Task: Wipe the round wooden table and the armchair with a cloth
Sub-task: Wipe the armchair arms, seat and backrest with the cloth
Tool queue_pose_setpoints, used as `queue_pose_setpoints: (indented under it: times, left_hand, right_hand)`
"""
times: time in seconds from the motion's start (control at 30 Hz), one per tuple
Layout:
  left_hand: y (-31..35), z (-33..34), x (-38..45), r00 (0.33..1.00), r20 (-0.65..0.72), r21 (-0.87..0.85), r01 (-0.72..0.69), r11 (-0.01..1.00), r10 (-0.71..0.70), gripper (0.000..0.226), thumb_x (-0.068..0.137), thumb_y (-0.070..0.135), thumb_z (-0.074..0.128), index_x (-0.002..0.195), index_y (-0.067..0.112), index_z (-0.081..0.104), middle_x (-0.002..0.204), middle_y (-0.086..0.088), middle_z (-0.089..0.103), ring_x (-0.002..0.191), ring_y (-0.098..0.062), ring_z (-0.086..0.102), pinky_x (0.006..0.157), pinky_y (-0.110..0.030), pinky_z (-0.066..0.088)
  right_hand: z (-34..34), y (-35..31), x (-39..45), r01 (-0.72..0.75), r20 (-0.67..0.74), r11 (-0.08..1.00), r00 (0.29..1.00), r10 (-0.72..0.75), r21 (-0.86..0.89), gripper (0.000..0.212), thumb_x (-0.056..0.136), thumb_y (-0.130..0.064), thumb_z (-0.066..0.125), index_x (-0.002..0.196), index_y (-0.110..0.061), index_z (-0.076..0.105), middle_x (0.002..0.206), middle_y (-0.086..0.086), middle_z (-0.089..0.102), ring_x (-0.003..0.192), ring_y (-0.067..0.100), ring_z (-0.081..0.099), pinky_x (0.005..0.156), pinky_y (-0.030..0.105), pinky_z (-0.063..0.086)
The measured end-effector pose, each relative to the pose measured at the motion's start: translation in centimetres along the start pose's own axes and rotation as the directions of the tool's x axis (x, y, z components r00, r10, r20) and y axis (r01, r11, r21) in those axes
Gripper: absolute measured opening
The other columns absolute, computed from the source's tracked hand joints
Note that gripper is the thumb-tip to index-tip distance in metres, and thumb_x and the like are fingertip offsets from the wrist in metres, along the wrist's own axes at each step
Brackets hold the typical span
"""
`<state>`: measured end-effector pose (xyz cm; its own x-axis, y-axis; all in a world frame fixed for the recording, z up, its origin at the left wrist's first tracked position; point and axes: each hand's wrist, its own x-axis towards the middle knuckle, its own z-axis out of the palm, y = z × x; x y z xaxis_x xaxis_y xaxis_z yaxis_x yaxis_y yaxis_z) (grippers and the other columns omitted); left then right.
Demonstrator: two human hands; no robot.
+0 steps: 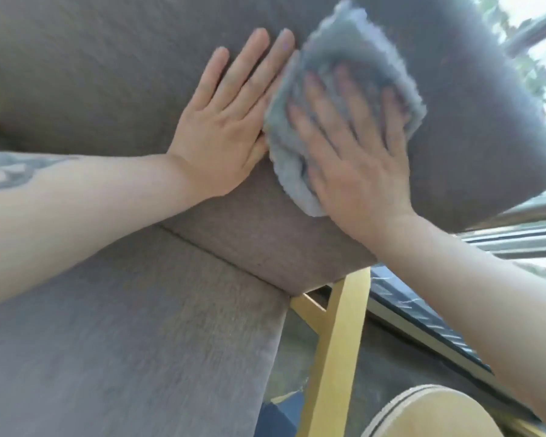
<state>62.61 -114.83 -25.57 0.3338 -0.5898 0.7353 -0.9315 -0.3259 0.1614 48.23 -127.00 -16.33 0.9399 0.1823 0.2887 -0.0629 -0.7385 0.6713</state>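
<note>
Head view shows a fluffy grey-blue microfibre cloth (334, 99), rumpled and folded over on itself, lying against the grey upholstered backrest of the armchair (114, 83), near its right edge. The right hand (356, 159) presses it flat, fingers spread and straight. The left hand (224, 121) rests flat on the fabric just beside the cloth, fingers straight and close together. A pale wooden chair leg (334, 348) shows below, with the round wooden table (432, 411) at the bottom right.

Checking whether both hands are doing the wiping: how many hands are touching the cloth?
1 for certain. The right hand presses flat on the fluffy grey cloth; the left hand lies flat on the grey fabric armchair beside it, contact unclear.
</note>
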Motion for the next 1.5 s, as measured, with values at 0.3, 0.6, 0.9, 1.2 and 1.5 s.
queue_pose_setpoints:
  times: [0.3,0.6,0.9,1.2,1.5]
  left_hand:
    - [0.4,-2.2,5.1,0.984,-0.003,0.087,-0.175,0.981,0.176,0.057,0.104,0.035,0.031,0.153,0.011,0.014,0.155,-0.013,0.025,0.142,-0.03,0.013,0.117,-0.045,0.002]
    - [5.8,1.3,-0.7,0.942,0.145,0.121,-0.32,0.94,0.302,0.055,0.102,0.035,0.035,0.152,0.018,0.02,0.152,-0.012,0.034,0.138,-0.032,0.035,0.111,-0.054,0.024]
    - [1.7,2.9,-12.4,0.687,0.49,0.041,-0.633,0.773,0.537,0.064,0.1,0.04,0.021,0.153,0.014,-0.004,0.159,0.001,-0.001,0.144,-0.02,0.003,0.114,-0.04,-0.01]
    - [-4.1,-8.4,-22.7,0.341,0.922,-0.179,-0.051,0.983,0.185,0.061,0.097,0.042,0.019,0.153,0.02,0.011,0.161,0.0,0.009,0.148,-0.02,0.007,0.117,-0.039,0.002]
    - [-3.5,-23.3,-17.1,-0.416,0.896,-0.173,-0.002,0.985,0.156,0.052,0.102,0.024,0.027,0.152,0.012,0.015,0.16,-0.003,0.013,0.145,-0.019,0.017,0.114,-0.033,0.019]
  right_hand:
    - [-0.5,0.9,-3.9,0.042,0.051,0.999,0.998,-0.041,-0.031,0.048,0.098,-0.023,0.046,0.146,-0.02,0.041,0.148,0.002,0.043,0.13,0.027,0.036,0.112,0.045,0.021]
    - [0.4,-3.4,-8.3,-0.783,-0.104,0.622,0.62,0.778,-0.019,0.045,0.097,-0.024,0.052,0.139,-0.007,0.048,0.138,0.023,0.05,0.128,0.049,0.041,0.108,0.06,0.026]
    - [3.5,-24.6,-8.4,-0.982,0.494,-0.187,-0.146,0.857,0.034,0.061,0.101,-0.02,0.039,0.152,-0.005,0.009,0.159,0.021,0.005,0.144,0.035,0.016,0.117,0.039,0.017]
    - [-4.1,-29.8,-9.4,-0.994,0.897,0.104,0.068,0.436,0.025,0.054,0.099,-0.015,0.037,0.151,-0.02,0.024,0.159,0.001,0.02,0.147,0.023,0.011,0.12,0.04,0.011]
    - [-19.3,-28.6,-5.4,-0.99,0.949,0.103,-0.122,-0.291,-0.096,0.049,0.091,-0.007,0.043,0.135,-0.029,0.044,0.134,0.002,0.052,0.118,0.024,0.053,0.085,0.032,0.044]
